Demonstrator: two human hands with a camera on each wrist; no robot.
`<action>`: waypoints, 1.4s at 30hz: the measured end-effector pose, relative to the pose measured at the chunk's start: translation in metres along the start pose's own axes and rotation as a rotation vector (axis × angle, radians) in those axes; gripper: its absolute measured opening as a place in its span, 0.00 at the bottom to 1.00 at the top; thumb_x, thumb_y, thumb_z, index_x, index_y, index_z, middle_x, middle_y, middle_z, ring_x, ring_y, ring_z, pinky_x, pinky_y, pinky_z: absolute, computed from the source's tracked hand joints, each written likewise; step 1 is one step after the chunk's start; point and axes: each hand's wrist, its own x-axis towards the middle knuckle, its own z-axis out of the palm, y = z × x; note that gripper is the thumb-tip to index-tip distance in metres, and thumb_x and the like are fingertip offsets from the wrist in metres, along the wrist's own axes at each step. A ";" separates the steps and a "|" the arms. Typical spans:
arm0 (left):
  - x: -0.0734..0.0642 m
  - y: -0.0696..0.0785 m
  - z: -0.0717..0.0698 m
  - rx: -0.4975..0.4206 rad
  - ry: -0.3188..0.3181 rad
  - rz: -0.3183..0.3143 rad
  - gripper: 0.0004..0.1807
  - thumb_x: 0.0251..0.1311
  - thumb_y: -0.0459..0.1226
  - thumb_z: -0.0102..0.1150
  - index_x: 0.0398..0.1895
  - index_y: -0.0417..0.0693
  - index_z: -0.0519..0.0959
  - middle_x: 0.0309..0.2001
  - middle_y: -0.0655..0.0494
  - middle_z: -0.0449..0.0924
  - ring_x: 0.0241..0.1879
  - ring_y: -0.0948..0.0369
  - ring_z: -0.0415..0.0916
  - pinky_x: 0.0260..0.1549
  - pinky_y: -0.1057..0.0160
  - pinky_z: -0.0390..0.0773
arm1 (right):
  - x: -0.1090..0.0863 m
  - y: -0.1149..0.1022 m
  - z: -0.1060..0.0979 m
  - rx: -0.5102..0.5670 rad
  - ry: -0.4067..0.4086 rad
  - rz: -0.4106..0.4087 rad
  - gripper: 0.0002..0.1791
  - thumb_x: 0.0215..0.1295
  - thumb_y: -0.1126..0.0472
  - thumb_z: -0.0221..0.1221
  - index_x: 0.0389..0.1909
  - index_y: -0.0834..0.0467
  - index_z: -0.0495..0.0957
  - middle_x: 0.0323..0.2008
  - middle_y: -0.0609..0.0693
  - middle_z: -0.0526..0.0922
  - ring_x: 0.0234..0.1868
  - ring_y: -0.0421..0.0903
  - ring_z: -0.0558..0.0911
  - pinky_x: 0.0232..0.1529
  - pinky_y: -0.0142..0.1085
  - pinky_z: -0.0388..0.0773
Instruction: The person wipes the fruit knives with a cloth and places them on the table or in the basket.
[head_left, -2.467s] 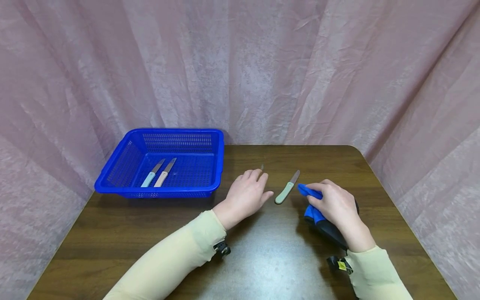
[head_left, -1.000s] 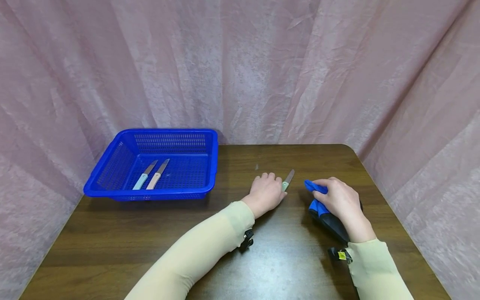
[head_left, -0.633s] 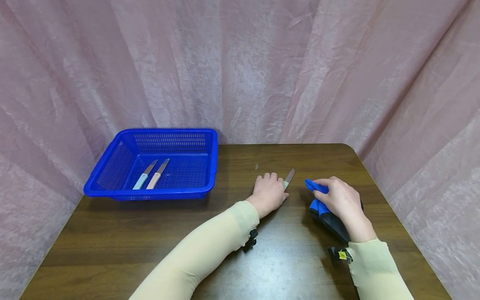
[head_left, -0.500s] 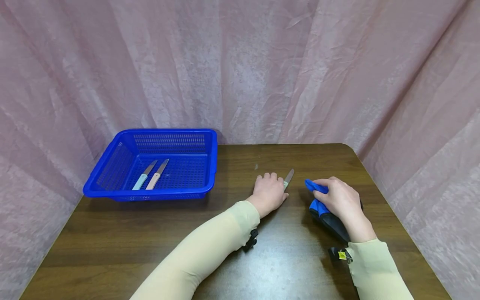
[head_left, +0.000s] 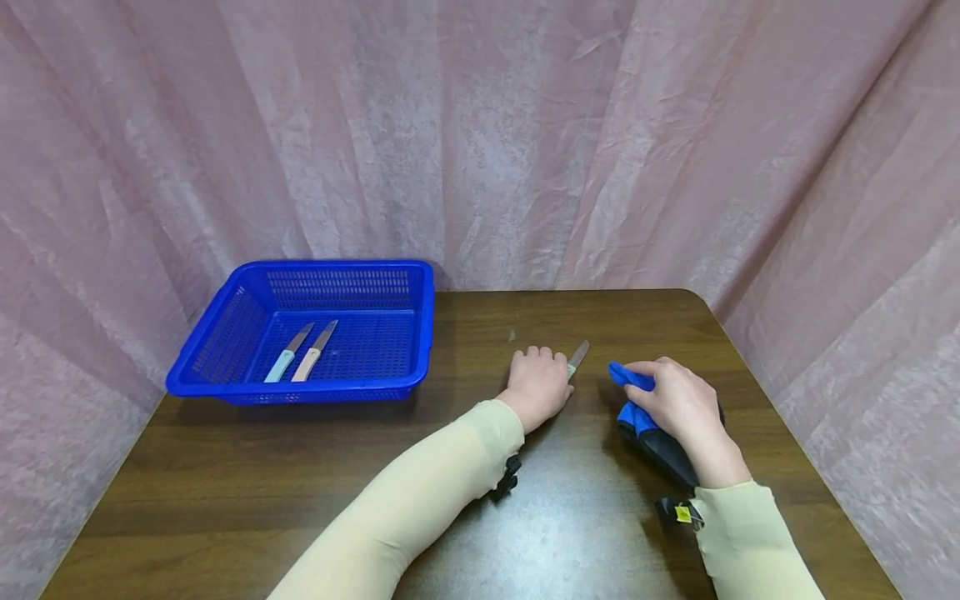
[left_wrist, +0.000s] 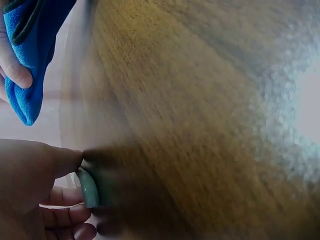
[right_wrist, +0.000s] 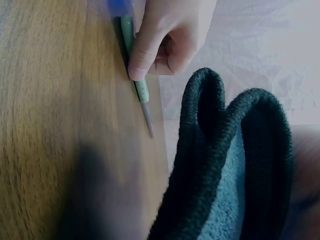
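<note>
On the table lies a small knife with a light green handle [right_wrist: 143, 92] and a short blade [head_left: 580, 356], the tip pointing away. My left hand [head_left: 537, 387] is over the handle and pinches it between thumb and fingers, as the left wrist view shows from the side with the handle's end [left_wrist: 89, 191] poking out. The hand covers most of the handle in the head view. My right hand [head_left: 678, 407] grips a folded blue cloth [head_left: 634, 417] with a black edge, thumb on one side. Seen close in the right wrist view, the folds of the cloth [right_wrist: 197, 165] stand up.
A blue plastic basket [head_left: 300, 390] stands at the left on the wooden table [head_left: 285, 467]. Inside it lie a knife with a pale blue handle [head_left: 280, 366] and one with a pale pink handle [head_left: 306, 365]. A pink curtain [head_left: 480, 142] hangs behind and beside the table.
Since the oldest frame my left hand has moved right onto the green knife and taken its handle. The right hand keeps its grip on the cloth; the head view has shifted slightly.
</note>
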 end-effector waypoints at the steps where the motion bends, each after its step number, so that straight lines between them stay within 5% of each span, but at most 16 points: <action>1: 0.001 0.000 0.002 -0.001 0.002 -0.004 0.24 0.78 0.59 0.62 0.59 0.51 0.84 0.52 0.54 0.85 0.54 0.53 0.81 0.51 0.52 0.79 | 0.000 0.000 0.000 0.000 0.001 -0.001 0.23 0.73 0.53 0.70 0.65 0.55 0.88 0.57 0.66 0.87 0.49 0.64 0.86 0.42 0.58 0.81; 10: 0.007 0.001 0.013 0.001 0.062 -0.014 0.08 0.80 0.41 0.58 0.49 0.52 0.85 0.45 0.55 0.85 0.48 0.54 0.82 0.46 0.53 0.79 | 0.000 0.000 0.002 0.005 -0.003 0.001 0.23 0.73 0.52 0.70 0.65 0.54 0.88 0.57 0.65 0.87 0.48 0.63 0.86 0.41 0.57 0.81; 20: -0.003 -0.002 0.000 -0.048 -0.018 -0.012 0.08 0.85 0.39 0.52 0.55 0.48 0.79 0.48 0.52 0.87 0.49 0.53 0.84 0.50 0.53 0.81 | -0.001 -0.004 0.001 0.006 0.002 -0.008 0.22 0.73 0.52 0.70 0.65 0.53 0.88 0.57 0.65 0.87 0.45 0.61 0.86 0.38 0.53 0.80; 27: -0.021 -0.014 -0.011 -0.112 0.003 0.014 0.06 0.86 0.37 0.50 0.57 0.46 0.72 0.44 0.51 0.87 0.43 0.53 0.86 0.44 0.53 0.82 | -0.002 -0.008 0.000 0.009 0.017 -0.023 0.22 0.73 0.52 0.69 0.65 0.53 0.88 0.56 0.64 0.87 0.44 0.59 0.85 0.38 0.52 0.79; 35: -0.053 -0.034 -0.016 -0.187 0.165 0.041 0.05 0.80 0.33 0.55 0.52 0.43 0.72 0.38 0.49 0.83 0.37 0.50 0.85 0.35 0.52 0.81 | -0.005 -0.021 -0.002 0.014 0.034 -0.049 0.22 0.73 0.53 0.69 0.65 0.53 0.88 0.56 0.63 0.87 0.45 0.60 0.86 0.39 0.54 0.80; 42: -0.083 -0.052 -0.013 -0.177 0.218 0.070 0.01 0.79 0.32 0.56 0.46 0.42 0.76 0.38 0.49 0.82 0.35 0.49 0.82 0.33 0.51 0.83 | -0.009 -0.040 -0.002 0.017 0.043 -0.090 0.21 0.73 0.54 0.70 0.64 0.52 0.89 0.55 0.61 0.87 0.44 0.58 0.85 0.39 0.54 0.80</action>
